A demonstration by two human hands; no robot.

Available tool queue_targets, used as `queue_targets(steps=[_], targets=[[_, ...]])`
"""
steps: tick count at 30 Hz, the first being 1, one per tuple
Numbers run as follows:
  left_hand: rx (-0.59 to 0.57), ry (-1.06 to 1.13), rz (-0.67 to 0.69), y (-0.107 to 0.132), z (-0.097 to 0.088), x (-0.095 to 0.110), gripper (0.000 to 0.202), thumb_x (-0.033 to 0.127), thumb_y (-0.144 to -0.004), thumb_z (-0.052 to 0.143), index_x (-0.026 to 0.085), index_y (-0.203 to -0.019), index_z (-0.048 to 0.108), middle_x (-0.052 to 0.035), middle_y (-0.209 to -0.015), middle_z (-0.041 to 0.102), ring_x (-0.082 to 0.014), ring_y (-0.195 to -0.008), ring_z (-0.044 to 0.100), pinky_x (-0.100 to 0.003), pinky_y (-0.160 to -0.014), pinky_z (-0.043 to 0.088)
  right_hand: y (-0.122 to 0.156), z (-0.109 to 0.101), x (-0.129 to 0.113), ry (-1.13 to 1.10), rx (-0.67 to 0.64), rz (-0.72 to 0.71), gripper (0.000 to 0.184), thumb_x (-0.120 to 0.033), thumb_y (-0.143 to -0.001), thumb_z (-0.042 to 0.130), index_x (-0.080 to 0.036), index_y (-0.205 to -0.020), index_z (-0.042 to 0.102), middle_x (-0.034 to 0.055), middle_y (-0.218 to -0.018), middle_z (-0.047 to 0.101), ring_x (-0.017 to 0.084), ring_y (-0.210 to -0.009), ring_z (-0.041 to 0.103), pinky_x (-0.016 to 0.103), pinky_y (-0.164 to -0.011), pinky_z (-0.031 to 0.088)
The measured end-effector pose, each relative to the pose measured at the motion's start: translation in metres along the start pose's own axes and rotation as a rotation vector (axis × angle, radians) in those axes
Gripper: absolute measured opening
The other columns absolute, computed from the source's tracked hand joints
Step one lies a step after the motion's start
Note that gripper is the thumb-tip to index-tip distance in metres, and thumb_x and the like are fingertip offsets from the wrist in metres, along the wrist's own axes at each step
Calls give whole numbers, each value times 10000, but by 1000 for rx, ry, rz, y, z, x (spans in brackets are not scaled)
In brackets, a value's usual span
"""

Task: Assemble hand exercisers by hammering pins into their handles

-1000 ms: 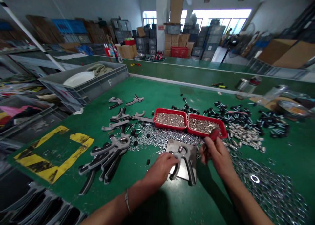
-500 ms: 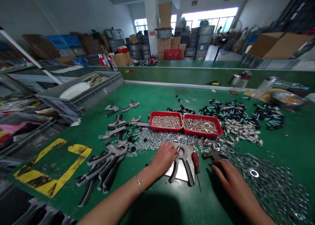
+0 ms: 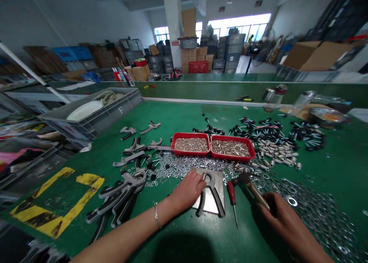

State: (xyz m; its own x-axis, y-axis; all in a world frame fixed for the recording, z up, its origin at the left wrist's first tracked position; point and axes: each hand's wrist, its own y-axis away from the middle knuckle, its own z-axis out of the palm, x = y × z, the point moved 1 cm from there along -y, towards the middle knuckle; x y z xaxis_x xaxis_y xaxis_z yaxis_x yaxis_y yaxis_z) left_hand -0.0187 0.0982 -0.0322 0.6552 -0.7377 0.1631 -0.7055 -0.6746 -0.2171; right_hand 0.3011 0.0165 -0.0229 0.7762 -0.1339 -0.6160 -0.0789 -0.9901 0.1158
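Grasping the spring clamp (image 3: 212, 184) along its upper left side, the left hand (image 3: 186, 190) sits at lower centre of the frame; its own fingers hide from me exactly where they touch. I see the clamp lying on a metal plate (image 3: 211, 206), long axis running nearly up and down the frame — curved head toward the top, black-gripped handles splayed toward the bottom edge. A coil spring (image 3: 204, 175) shows between its head and the fingers.

Off to the right, I have the right hand (image 3: 281, 215) wrapped around the hammer (image 3: 257, 194), whose handle slants from lower right to its head at upper left. A red-handled screwdriver (image 3: 231, 196) lies between plate and hammer, shaft pointing down the frame; I cannot tell whether the hammer head touches it.

Above the plate, loose washers (image 3: 181, 166) and two red trays (image 3: 191, 153) crowd the space. More clamps (image 3: 122, 194) are heaped at lower left — black-headed bolts (image 3: 258, 130) and metal sleeves (image 3: 276, 152) spread at centre right.
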Motion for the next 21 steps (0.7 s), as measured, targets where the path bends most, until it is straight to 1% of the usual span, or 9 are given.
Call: queue_targets(steps=[3, 6, 9, 11, 12, 14, 16, 19, 21], targets=[[41, 237, -130, 7, -5, -3, 214, 197, -980, 469, 185, -1102, 645, -61, -1027, 617, -205, -984, 530, -370, -883, 428, 4, -3, -18, -213, -123, 45, 462, -577, -851, 499, -241, -1168, 537, 90, -1012, 706, 251, -754, 689, 367, -689, 564], [99, 376, -213, 15, -10, -5, 255, 138, -920, 531, 192, -1159, 602, -68, -1124, 590, -208, -1085, 513, -398, -971, 403, 8, -1, -47, -223, -241, -25, 440, -573, -878, 468, -255, -1166, 568, 55, -872, 724, 246, -682, 682, 352, -631, 553], [129, 341, -269, 21, -13, -8, 338, 151, -838, 623, 180, -1170, 570, -83, -1185, 553, -241, -1141, 469, -446, -1015, 361, 8, 4, -77, -133, -177, -168, 404, -537, -928, 392, -270, -1170, 575, 55, -842, 722, 245, -723, 688, 333, -654, 540], [88, 285, -269, 22, -12, -10, 331, 194, -811, 674, 173, -1129, 583, -81, -1165, 558, -254, -1118, 465, -453, -994, 358, 3, 12, -91, -35, -131, -221, 412, -521, -945, 345, -273, -1196, 559, 78, -911, 734, 258, -746, 700, 346, -660, 538], [58, 259, -261, 21, -12, -11, 299, 209, -813, 684, 170, -1096, 595, -76, -1138, 568, -255, -1096, 469, -446, -971, 365, 0, 16, -94, 28, -138, -239, 413, -516, -943, 341, -267, -1183, 567, 96, -959, 738, 271, -756, 707, 361, -664, 539], [11, 212, -254, 18, -11, -12, 198, 220, -839, 673, 166, -1022, 618, -65, -1071, 585, -248, -1046, 483, -427, -921, 376, -8, 26, -97, 130, -225, -262, 409, -501, -945, 331, -246, -1137, 588, 124, -1003, 739, 293, -765, 715, 386, -666, 540], [-9, 174, -259, 15, -10, -12, 125, 224, -865, 650, 163, -971, 630, -63, -1025, 588, -243, -1006, 490, -416, -887, 379, -13, 33, -96, 139, -314, -262, 410, -488, -965, 305, -237, -1145, 574, 130, -1025, 738, 294, -814, 716, 388, -700, 540], [-7, 142, -259, 11, -10, -12, 100, 240, -886, 628, 163, -949, 635, -69, -1002, 583, -245, -982, 490, -411, -864, 379, -17, 34, -96, 124, -290, -245, 418, -488, -982, 280, -240, -1214, 523, 133, -1108, 716, 291, -913, 702, 392, -768, 525], [-13, 124, -251, 10, -11, -11, 94, 247, -892, 620, 160, -925, 636, -70, -985, 584, -248, -972, 492, -411, -856, 380, -20, 31, -100, 179, -294, -234, 397, -492, -974, 297, -237, -1146, 547, 134, -1049, 725, 298, -847, 704, 398, -735, 514]])
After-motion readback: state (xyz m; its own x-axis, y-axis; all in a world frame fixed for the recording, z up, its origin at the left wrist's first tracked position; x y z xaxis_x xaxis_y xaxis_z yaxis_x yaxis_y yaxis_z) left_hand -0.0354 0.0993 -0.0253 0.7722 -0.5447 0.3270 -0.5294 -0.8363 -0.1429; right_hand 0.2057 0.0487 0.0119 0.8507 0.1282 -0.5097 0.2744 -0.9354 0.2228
